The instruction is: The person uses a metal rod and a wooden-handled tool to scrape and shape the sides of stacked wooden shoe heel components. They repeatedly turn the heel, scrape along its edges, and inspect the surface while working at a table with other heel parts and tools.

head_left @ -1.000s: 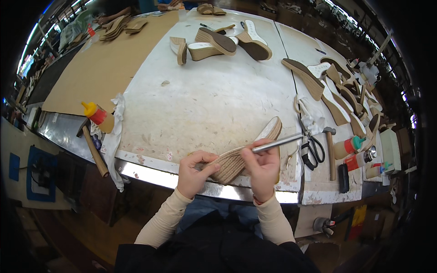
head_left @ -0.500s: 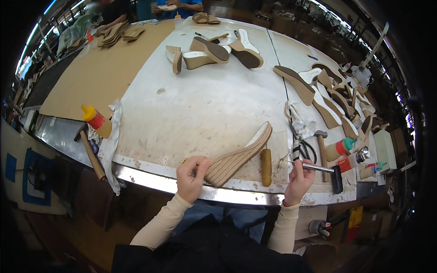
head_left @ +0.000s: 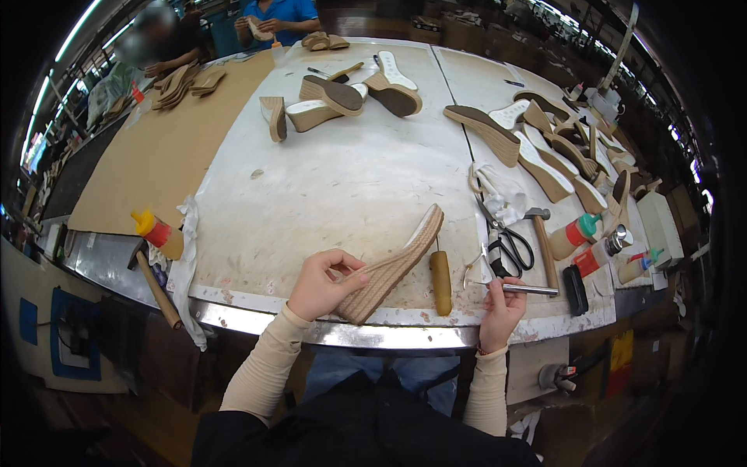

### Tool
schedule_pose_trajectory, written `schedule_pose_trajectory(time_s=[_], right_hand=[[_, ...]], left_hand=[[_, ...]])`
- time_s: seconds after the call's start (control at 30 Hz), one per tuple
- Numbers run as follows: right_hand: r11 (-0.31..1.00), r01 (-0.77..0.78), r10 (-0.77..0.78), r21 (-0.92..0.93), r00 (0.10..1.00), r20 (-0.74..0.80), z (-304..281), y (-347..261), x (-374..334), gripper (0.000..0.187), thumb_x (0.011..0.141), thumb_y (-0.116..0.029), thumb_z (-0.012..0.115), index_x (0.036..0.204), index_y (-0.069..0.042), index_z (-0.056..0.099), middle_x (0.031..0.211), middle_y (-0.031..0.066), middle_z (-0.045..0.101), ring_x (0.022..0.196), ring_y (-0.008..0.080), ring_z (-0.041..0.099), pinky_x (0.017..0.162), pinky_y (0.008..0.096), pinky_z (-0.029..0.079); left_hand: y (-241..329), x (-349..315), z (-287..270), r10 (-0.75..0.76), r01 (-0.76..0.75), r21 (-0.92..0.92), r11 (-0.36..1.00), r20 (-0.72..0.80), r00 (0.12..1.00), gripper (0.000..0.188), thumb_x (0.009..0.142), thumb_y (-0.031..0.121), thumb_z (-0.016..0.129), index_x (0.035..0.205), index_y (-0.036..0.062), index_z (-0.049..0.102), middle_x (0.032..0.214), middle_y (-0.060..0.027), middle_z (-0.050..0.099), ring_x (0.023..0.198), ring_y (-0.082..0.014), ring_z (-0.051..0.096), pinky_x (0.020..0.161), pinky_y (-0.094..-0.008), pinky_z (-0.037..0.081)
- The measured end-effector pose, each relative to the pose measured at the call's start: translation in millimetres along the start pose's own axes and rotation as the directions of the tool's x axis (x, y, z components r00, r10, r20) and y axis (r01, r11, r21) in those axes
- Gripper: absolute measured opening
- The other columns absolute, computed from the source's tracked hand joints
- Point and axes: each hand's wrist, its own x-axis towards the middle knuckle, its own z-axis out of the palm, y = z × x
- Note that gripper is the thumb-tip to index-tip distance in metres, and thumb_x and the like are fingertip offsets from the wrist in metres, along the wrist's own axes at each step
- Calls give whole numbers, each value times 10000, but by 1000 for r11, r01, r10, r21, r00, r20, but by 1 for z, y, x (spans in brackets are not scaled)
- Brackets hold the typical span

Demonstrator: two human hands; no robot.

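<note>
At the table's near edge, head view:
Left hand [head_left: 320, 284]: fingers clamped on the heel end of a rope-wrapped wedge sole [head_left: 391, 267], which lies tilted on the white worktable [head_left: 342, 187], toe pointing away.
Right hand [head_left: 502, 305]: closed around a metal rod [head_left: 527, 289], well apart from the sole.
Between hands: wooden-handled awl [head_left: 441, 281] lying on the table.
Right of awl: black scissors [head_left: 507, 244], hammer [head_left: 543, 245], glue bottles [head_left: 574, 235].
Far left edge: second hammer [head_left: 156, 286], orange-capped bottle [head_left: 158, 233].

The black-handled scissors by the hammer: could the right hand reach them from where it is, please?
Probably yes. The right hand holds a metal rod at the table edge, and the scissors lie just beyond it with nothing between; it would likely need to put the rod down first.
</note>
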Motion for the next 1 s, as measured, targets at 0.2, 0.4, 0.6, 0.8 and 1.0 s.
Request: schedule_pose_trajectory(time_s=[0.2,0.4,0.6,0.8,1.0], right_hand=[[1000,14,-14,4,998,58,0,-1,0,174,911,-21,634,1047,-58,531,837,29,614,608,50,495,512,183,386],[1000,25,-26,10,998,62,0,-2,-1,174,909,2,624,1041,-55,526,834,30,606,611,58,497,529,188,393],[998,13,-16,55,998,55,0,-2,-3,178,907,5,624,1041,-52,522,835,34,607,616,64,502,537,194,395],[1000,30,-29,-3,999,43,0,-2,-3,196,899,4,635,1047,-55,521,829,32,606,613,62,505,534,195,399],[998,41,-43,40,997,59,-1,-2,-5,201,894,0,646,1044,-61,526,844,27,609,614,58,509,522,198,398]], left_hand=[[-10,5,2,-41,43,-243,969,15,999,151,813,75,739,919,-26,701,860,-46,692,811,-87,604,749,-240,481],[-6,-8,2,1,-21,-223,975,-86,996,338,804,131,759,1075,-45,662,980,-103,685,916,-149,622,855,-285,487],[-22,-53,19,396,-316,326,891,-218,892,906,641,254,874,1379,-12,419,1222,-173,578,1099,-272,573,952,-386,459],[-20,-60,19,318,-217,292,932,-363,876,954,595,250,882,1365,-27,391,1300,-179,472,1196,-298,497,1023,-419,402],[67,-33,-41,624,-553,289,781,-376,685,1016,562,211,869,1380,-22,314,1310,-143,399,1151,-261,513,1028,-395,388]])
